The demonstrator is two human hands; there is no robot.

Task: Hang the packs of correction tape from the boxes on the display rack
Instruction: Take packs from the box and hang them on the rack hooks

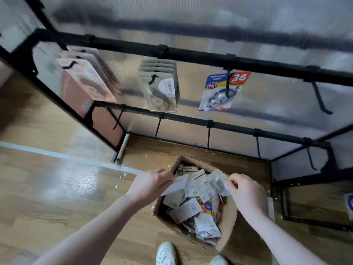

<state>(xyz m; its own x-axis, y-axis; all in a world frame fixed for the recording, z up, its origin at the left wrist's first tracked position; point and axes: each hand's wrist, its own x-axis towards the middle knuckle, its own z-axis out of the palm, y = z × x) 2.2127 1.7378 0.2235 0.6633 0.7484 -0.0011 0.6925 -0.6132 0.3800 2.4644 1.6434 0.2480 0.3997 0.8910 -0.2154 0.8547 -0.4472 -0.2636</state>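
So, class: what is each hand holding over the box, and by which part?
The left hand pinches a white card-backed pack by its left edge; the right hand pinches a pale blister pack by its right edge.

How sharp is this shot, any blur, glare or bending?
Head view: motion blur smears the black metal display rack and the hung packs at left; window glare whitens the wooden floor; the wide lens bows the rails; the open cardboard box and both hands look fairly sharp.

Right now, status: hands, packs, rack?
Left hand pinches a pack over the cardboard box. Right hand grips another pack. Far-right rack hook bare, nothing blocking.
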